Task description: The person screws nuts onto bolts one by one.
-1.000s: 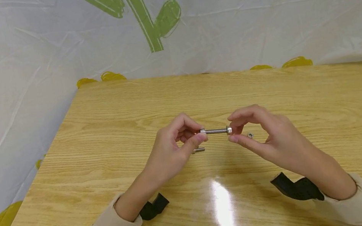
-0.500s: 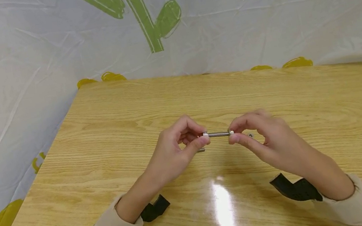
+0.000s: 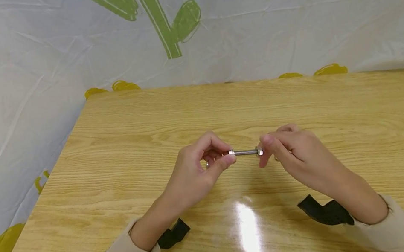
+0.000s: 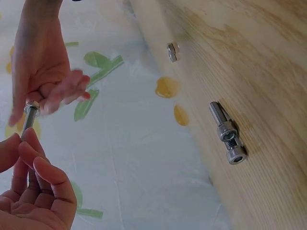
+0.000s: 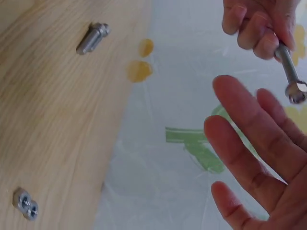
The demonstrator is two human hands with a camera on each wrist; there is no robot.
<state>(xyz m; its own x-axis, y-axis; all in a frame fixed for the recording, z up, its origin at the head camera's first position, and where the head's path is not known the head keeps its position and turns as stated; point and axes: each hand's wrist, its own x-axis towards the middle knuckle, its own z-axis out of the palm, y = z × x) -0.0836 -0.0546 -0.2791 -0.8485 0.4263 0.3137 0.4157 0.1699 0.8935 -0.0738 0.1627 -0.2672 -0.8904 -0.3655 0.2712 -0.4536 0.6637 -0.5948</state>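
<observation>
In the head view my left hand [image 3: 196, 170] pinches a silver bolt [image 3: 246, 152] by its head end, between thumb and fingers, and holds it level above the table. A hex nut [image 3: 260, 151] sits on the bolt's far end. Beside that nut is my right hand [image 3: 303, 159], its thumb lifted away and the index finger close to the nut. Spread, fairly straight fingers of the right hand [image 5: 259, 158] appear in the right wrist view, apart from the nut [image 5: 296, 92]. Whether any fingertip grazes the nut is unclear.
Two socket-head bolts [image 4: 231, 136] lie together on the wooden table [image 3: 128, 123], mostly behind my left hand in the head view. Two loose nuts [image 5: 25, 203] lie touching each other on the right side. A patterned white sheet [image 3: 250, 28] hangs behind the table.
The right thumb and index finger, earlier at the nut, have parted, and the thumb has risen off it. Both hands have shifted slightly lower with the bolt.
</observation>
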